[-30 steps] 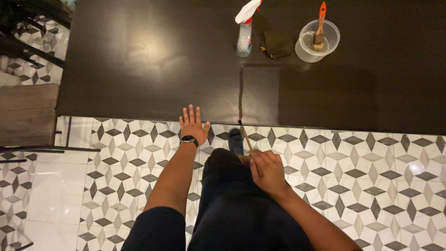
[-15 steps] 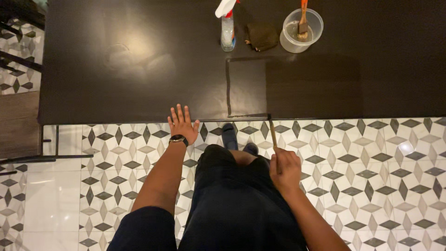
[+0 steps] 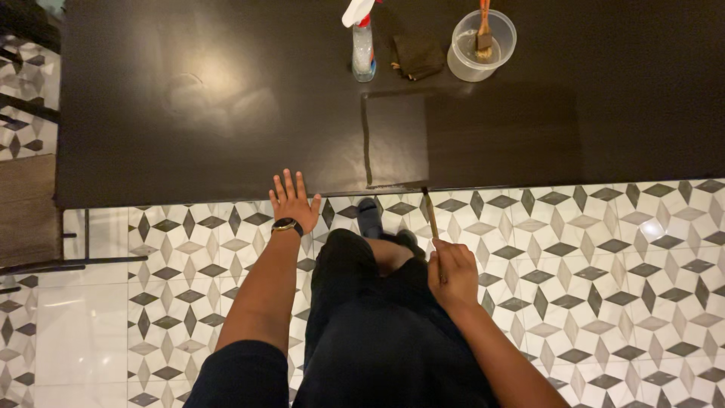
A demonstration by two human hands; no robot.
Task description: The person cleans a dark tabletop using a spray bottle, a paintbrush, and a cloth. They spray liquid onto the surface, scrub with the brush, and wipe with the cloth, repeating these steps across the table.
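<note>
A dark brown table [image 3: 226, 98] fills the upper part of the view. My left hand [image 3: 293, 199], a watch on its wrist, has its fingers spread and resting on the table's near edge. My right hand [image 3: 451, 273] is closed around the handle of a thin wooden brush [image 3: 431, 214], whose tip touches the table's near edge at the corner of a darker, wet-looking rectangular patch [image 3: 468, 140].
At the back of the table stand a spray bottle [image 3: 363, 44], a dark folded cloth [image 3: 418, 54] and a clear plastic tub [image 3: 481, 45] holding an orange-handled brush. Patterned floor tiles lie below. A chair seat [image 3: 26, 208] is at left.
My right hand has carried the brush tip to the right along the table's near edge. The view has shifted a little. My left hand stays on the edge.
</note>
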